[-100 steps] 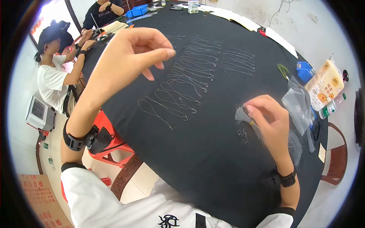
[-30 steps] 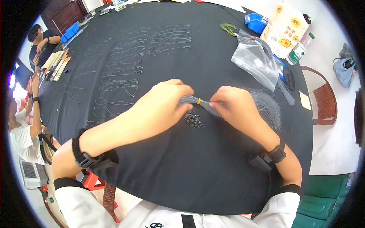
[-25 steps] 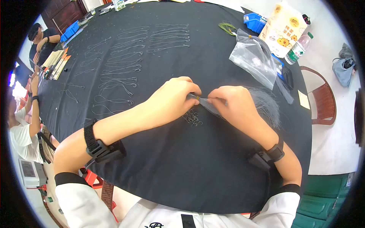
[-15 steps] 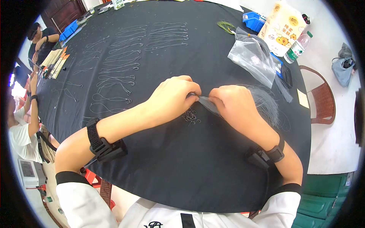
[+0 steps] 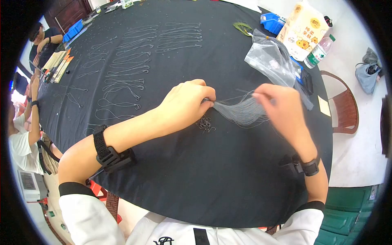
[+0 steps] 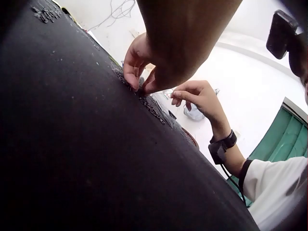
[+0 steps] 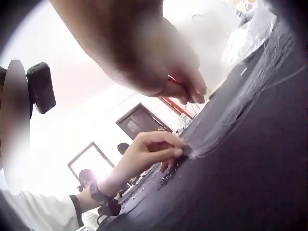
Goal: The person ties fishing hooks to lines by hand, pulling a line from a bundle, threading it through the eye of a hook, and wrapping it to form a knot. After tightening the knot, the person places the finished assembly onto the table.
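In the head view, the left hand [image 5: 184, 99] pinches the left end of the bundle of grey strands [image 5: 241, 112] above the black counter [image 5: 204, 171]. The bundle's long axis runs left to right, its loose end fanning right; the gripped end is hidden by the fingers. The right hand [image 5: 283, 107], slightly blurred, pinches a thin strand [image 5: 237, 97]. The pile of hooks [image 5: 205, 124] lies just nearer than the left fingertips, partly covered.

In the left wrist view, the left forearm and hand block most of the bundle, which looks dark.

In the right wrist view, the bundle spreads rightward; individual strands are hard to separate.
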A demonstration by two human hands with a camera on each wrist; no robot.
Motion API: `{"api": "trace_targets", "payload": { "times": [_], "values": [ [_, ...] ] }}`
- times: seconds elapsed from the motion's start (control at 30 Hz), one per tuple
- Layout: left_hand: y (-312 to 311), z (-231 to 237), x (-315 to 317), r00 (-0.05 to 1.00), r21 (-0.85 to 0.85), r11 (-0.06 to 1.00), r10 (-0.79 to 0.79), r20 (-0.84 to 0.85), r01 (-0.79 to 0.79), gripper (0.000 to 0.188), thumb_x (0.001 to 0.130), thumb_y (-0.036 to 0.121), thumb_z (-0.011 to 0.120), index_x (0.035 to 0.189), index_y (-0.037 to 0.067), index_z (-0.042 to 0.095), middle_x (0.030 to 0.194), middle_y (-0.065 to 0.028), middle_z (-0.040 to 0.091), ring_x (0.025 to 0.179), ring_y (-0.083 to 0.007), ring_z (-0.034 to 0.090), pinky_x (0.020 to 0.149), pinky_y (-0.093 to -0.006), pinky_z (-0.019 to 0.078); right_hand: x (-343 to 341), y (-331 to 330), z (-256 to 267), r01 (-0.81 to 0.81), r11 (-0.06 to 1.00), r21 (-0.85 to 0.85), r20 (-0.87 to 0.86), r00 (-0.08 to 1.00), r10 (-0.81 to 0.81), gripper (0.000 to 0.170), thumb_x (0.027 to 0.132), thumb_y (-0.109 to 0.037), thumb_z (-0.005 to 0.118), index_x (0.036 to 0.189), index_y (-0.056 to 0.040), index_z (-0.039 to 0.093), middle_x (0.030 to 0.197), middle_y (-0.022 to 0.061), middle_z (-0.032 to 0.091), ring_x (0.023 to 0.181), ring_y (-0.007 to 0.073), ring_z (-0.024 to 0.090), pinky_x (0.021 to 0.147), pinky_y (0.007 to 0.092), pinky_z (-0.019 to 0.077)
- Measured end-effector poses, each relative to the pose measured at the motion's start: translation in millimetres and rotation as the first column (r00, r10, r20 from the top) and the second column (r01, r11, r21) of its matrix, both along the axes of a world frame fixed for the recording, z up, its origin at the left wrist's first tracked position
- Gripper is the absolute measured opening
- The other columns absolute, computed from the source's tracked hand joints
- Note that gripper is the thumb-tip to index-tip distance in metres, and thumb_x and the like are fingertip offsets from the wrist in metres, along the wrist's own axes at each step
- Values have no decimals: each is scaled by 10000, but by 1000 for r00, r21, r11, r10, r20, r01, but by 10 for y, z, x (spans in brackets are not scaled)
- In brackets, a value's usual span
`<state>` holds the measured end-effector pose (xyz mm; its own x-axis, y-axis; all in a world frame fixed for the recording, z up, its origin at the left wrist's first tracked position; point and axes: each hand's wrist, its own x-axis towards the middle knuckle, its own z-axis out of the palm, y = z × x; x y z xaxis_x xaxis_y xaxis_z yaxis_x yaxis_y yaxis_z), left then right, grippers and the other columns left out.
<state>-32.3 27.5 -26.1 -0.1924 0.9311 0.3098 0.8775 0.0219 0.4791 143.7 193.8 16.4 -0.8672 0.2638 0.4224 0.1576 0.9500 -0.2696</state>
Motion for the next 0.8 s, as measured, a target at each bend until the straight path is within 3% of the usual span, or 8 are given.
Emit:
{"api": "trace_targets", "payload": {
  "times": [0.07,0.1,0.17,0.23,0.5,0.67,0.73,0.8],
  "values": [
    [0,-6,-4,1000,7,1000,-7,-16,7,114,803,107,663,894,38,672,879,-127,619,737,-287,631,666,-367,495,132,95,118,77,927,-366,14,997,-78,122,865,-129,599,806,-39,656,682,69,648,577,171,621,524,267,464],
    [2,-7,-5,1000,6,1000,-9,-24,9,117,804,107,663,899,39,671,880,-128,620,736,-289,631,665,-368,495,200,139,174,122,803,-583,27,991,-131,134,887,-125,580,821,-37,655,673,38,640,565,116,608,504,225,455],
    [0,-3,-5,999,-9,1000,-14,-36,13,123,805,107,664,909,41,668,883,-127,620,731,-283,631,662,-368,495,415,330,279,74,702,-708,-14,993,-119,144,917,-138,549,885,-33,642,664,-7,597,565,50,562,477,180,430],
    [-2,17,-8,999,-38,999,-20,-45,18,130,807,106,666,919,42,666,884,-125,619,721,-269,632,656,-366,494,655,520,368,88,674,-733,-34,986,-165,161,927,-181,563,937,-32,624,602,-46,487,517,45,488,452,181,368],
    [-55,6,-10,996,-38,996,-83,-27,82,225,815,93,674,1022,15,632,966,-126,604,695,-209,616,641,-320,497,1562,857,483,106,577,-810,-228,849,-476,197,954,-222,546,970,-38,613,679,-49,515,620,43,536,482,172,365],
    [-107,104,70,999,-3,999,-42,8,42,285,823,103,671,1083,6,608,994,-126,603,750,-216,616,690,-323,503,1831,902,498,16,559,-829,-348,768,-537,197,959,-212,540,1021,-32,592,670,-48,488,559,47,486,437,187,349],
    [-161,176,141,1000,46,999,-14,26,13,319,819,118,669,1106,-1,598,1015,-144,609,830,-271,637,785,-366,503,1700,687,421,-36,628,-777,-350,855,-384,205,952,-224,549,998,-32,604,666,-38,512,552,47,502,445,183,367],
    [-223,311,257,991,76,994,-89,100,81,367,811,109,692,1150,16,587,1077,-118,604,777,-180,618,682,-297,506,1440,308,357,-18,633,-774,-246,930,-274,200,943,-218,562,962,-27,620,660,-23,546,547,52,530,457,181,399]
  ]
}}
